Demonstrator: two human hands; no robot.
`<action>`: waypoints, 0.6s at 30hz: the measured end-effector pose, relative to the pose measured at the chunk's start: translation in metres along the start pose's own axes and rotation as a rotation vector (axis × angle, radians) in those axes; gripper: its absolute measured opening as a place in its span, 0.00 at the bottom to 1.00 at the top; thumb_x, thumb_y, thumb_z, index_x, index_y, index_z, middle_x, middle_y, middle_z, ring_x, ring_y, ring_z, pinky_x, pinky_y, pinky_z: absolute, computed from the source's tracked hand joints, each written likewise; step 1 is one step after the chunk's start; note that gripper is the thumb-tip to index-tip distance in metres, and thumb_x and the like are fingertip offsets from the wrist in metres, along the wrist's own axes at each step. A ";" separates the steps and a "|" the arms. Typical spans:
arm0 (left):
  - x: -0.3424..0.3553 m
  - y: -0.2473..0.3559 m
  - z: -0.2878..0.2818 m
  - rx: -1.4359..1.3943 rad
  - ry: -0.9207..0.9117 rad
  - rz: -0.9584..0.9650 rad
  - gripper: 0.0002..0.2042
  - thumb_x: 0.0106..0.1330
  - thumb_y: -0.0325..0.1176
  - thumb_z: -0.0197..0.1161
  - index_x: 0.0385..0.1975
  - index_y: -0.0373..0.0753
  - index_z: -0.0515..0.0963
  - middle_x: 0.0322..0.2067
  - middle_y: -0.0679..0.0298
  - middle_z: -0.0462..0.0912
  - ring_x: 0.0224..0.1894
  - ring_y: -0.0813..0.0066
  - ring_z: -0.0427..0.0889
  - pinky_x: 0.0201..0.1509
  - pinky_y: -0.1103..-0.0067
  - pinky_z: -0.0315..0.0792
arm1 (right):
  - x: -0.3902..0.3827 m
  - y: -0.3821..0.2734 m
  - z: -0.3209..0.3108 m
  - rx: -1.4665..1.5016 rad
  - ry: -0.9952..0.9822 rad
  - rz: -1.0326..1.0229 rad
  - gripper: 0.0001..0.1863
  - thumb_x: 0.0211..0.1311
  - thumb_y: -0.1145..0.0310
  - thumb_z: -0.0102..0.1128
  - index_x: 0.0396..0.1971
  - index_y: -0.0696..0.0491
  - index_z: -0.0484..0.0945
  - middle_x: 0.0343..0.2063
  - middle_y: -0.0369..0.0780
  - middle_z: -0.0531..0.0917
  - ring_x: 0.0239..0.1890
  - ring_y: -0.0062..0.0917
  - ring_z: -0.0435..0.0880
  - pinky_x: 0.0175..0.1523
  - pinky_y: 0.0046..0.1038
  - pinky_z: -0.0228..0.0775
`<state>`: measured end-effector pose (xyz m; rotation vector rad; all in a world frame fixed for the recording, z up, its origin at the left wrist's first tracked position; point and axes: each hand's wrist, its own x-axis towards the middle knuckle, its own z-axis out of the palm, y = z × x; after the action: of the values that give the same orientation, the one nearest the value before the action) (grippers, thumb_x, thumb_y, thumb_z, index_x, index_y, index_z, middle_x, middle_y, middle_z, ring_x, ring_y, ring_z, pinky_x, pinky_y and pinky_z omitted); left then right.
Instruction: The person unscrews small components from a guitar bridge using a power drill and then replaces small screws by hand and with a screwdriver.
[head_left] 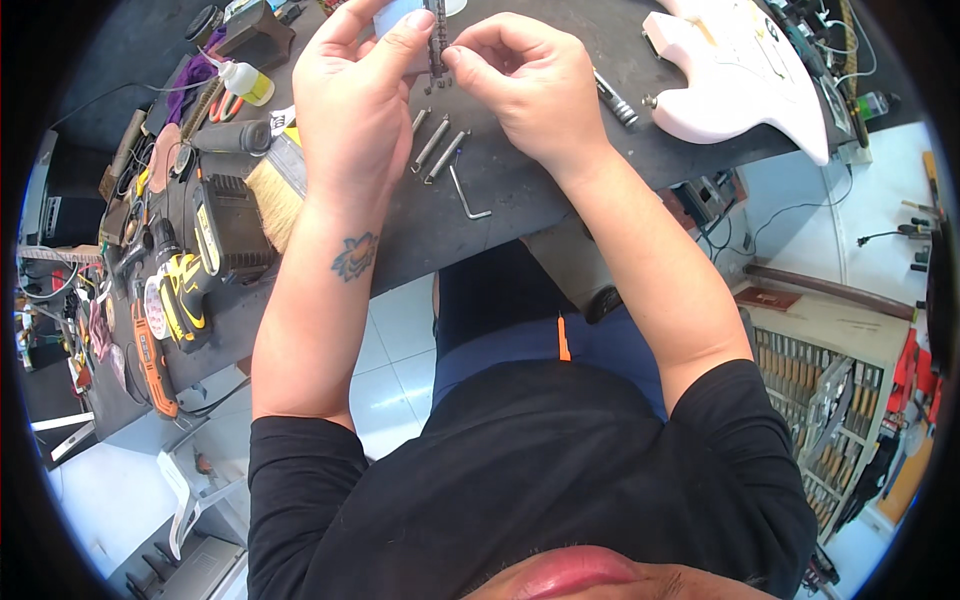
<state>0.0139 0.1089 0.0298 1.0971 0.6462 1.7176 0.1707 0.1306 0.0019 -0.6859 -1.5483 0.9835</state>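
Observation:
At the top of the view my left hand (350, 90) is closed around a dark metal guitar bridge (437, 45) with a row of small saddles and a pale flat plate behind it. The thumb presses against its near face. My right hand (535, 90) meets the bridge's right edge, thumb and forefinger pinched together; anything tiny between those fingertips is hidden. Below the hands, several coil springs (432, 144) lie side by side on the dark bench (400, 245). Just nearer to me rests a bent hex key (462, 195).
A pale guitar body (720, 85) lies at the right, beside a metal screwdriver-like tool (615, 98). Left of my forearm are a bristle brush (278, 190), a black battery charger-like block (232, 225), a yellow power tool (184, 300), an orange tool (150, 360) and a glue bottle (247, 83).

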 end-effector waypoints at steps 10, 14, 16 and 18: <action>-0.005 0.012 0.008 -0.058 -0.037 -0.046 0.21 0.70 0.19 0.64 0.62 0.25 0.71 0.49 0.53 0.85 0.47 0.71 0.87 0.53 0.79 0.80 | -0.001 -0.034 0.003 -0.261 -0.008 -0.122 0.04 0.65 0.74 0.62 0.32 0.59 0.82 0.26 0.42 0.83 0.28 0.31 0.83 0.35 0.31 0.75; -0.002 0.004 0.003 -0.036 -0.006 -0.030 0.21 0.70 0.20 0.64 0.62 0.25 0.71 0.49 0.52 0.85 0.47 0.71 0.87 0.53 0.78 0.80 | 0.002 -0.026 0.002 -0.255 0.010 -0.154 0.05 0.65 0.74 0.64 0.31 0.59 0.84 0.25 0.42 0.83 0.26 0.27 0.82 0.34 0.28 0.73; -0.002 0.003 0.004 -0.025 -0.001 -0.022 0.21 0.70 0.20 0.64 0.62 0.25 0.71 0.50 0.52 0.84 0.48 0.70 0.87 0.54 0.77 0.80 | 0.002 -0.025 0.001 -0.273 -0.006 -0.157 0.05 0.66 0.74 0.63 0.31 0.59 0.83 0.25 0.42 0.83 0.27 0.29 0.82 0.34 0.30 0.73; -0.002 0.003 0.004 -0.033 -0.005 -0.017 0.21 0.70 0.20 0.64 0.62 0.25 0.72 0.50 0.52 0.84 0.49 0.69 0.87 0.55 0.77 0.80 | 0.004 -0.018 0.000 -0.284 -0.022 -0.186 0.06 0.67 0.73 0.62 0.31 0.59 0.82 0.25 0.43 0.83 0.27 0.30 0.83 0.35 0.30 0.74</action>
<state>0.0167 0.1062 0.0332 1.0694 0.6210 1.7046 0.1717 0.1249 0.0197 -0.7127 -1.7557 0.6410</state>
